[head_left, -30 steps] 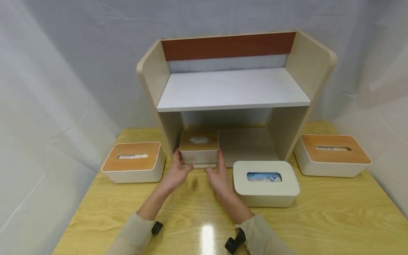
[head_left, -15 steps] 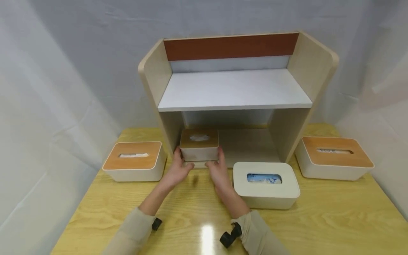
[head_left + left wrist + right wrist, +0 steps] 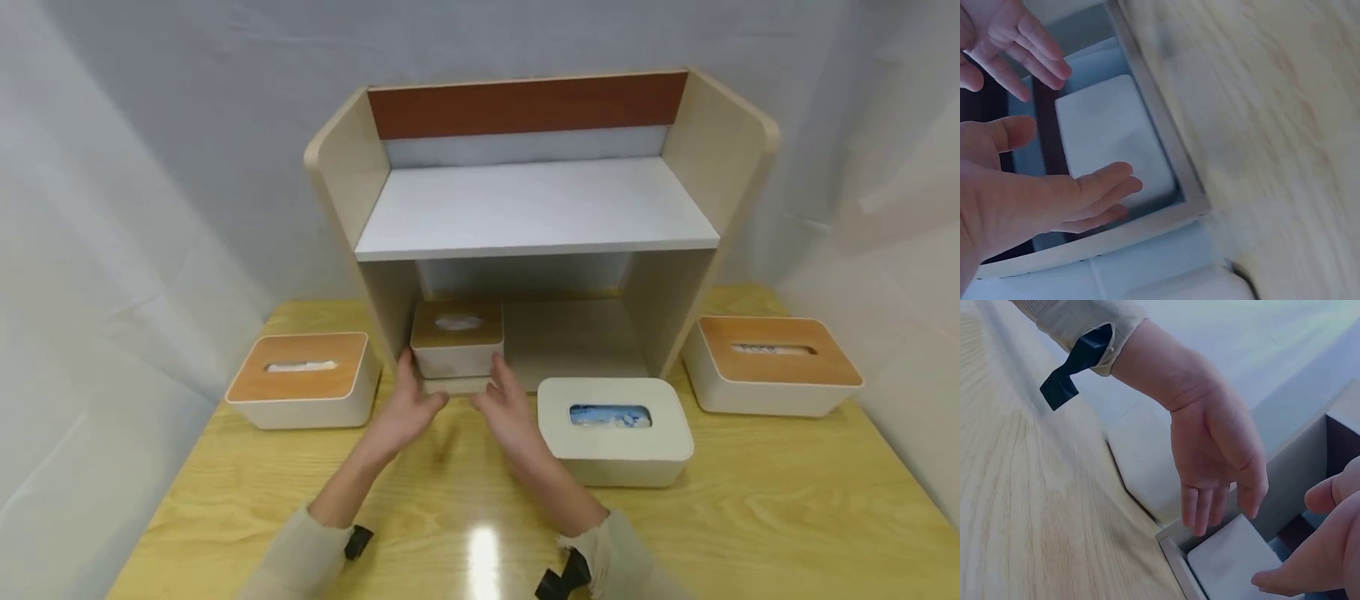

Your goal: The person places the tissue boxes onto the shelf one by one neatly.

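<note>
Both my hands, left hand (image 3: 405, 408) and right hand (image 3: 506, 408), are hovering open-fingered beside the small square wood-lidded white tissue box (image 3: 456, 340), gripping nothing.

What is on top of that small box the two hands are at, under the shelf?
The small box has a wooden lid with a white tissue tuft poking through it. Above that is only the shelf board. What fills the box is hidden by the lid.
</note>
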Action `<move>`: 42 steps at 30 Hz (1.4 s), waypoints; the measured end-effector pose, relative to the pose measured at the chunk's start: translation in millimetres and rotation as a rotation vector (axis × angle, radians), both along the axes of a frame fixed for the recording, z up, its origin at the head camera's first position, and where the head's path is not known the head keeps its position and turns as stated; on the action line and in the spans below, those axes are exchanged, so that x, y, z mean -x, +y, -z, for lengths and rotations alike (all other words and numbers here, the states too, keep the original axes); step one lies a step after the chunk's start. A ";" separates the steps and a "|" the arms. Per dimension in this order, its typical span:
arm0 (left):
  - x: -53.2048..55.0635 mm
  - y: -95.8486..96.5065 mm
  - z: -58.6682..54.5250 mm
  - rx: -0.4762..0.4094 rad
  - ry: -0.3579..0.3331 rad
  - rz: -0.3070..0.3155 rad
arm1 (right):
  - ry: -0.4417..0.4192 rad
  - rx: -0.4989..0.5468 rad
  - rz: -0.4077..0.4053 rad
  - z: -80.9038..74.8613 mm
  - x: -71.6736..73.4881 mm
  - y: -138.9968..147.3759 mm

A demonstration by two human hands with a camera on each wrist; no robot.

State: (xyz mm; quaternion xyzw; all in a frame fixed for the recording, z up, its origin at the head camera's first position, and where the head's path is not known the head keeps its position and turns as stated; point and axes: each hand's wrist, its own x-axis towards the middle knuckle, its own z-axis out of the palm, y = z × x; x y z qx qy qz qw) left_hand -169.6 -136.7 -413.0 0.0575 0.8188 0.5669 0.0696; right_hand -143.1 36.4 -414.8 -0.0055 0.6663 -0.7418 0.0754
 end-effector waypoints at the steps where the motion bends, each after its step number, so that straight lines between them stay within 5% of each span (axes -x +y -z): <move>1: -2.8 0.3 -2.0 0.011 0.008 0.004 | 0.007 -0.005 -0.016 -1.8 -2.2 2.3; 7: -13.6 3.4 -24.6 0.080 0.088 0.008 | 0.060 -0.030 -0.098 -21.5 -13.7 21.5; 13: -18.5 15.1 -39.6 0.011 0.090 0.076 | 0.153 -0.093 -0.153 -36.8 -20.5 64.6; 26: -19.3 34.0 -61.5 -0.082 0.124 0.150 | 0.533 -0.537 -0.346 -55.7 -10.5 191.1; 35: -25.9 46.3 -47.3 -0.024 0.104 0.180 | 0.411 -0.841 -0.380 -58.1 -16.9 233.0; 42: -37.0 63.4 -31.7 0.127 0.080 0.321 | 0.342 -0.853 -0.414 -50.9 -14.0 253.2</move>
